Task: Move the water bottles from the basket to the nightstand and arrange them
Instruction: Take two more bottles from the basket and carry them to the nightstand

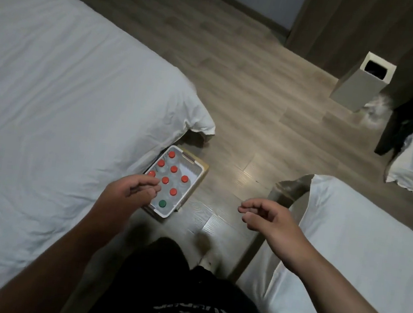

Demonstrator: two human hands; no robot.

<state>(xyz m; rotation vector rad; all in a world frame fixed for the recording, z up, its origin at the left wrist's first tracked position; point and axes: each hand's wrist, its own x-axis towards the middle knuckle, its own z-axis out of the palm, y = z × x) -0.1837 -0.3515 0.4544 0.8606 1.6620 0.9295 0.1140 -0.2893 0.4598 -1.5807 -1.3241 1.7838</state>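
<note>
The basket (pixel 195 181) stands on the wood-grain laminate floor (pixel 234 94), with its left long side against the foot corner of the left bed (pixel 65 85). It is a white, rectangular plastic container with perforated walls and rounded corners. Its long axis runs away from the person, angled slightly to the right.

The water bottles (pixel 173 169) stand upright inside the basket. Each bottle's long axis is vertical and each cap points straight up. Seven caps are red. One cap, at the near end of the basket, is green (pixel 162 203). The caps are round and flat-topped, and the bottle bodies below them are clear plastic. The bottles are packed close together in staggered rows.

The left hand (pixel 130 191) hovers over the near-left corner of the basket, above the caps. Its fingers (pixel 144 182) are loosely curled and grip nothing. Whether a fingertip touches a cap cannot be told.

The right hand (pixel 268 217) hovers over the floor, well apart from the basket, beside the edge of the right bed (pixel 359 242). Its fingers are loosely curled, palm turned inward, and it holds nothing.

Both beds carry white, lightly creased sheets. A tall, square, off-white bin (pixel 359 82) stands at the far right of the floor.
</note>
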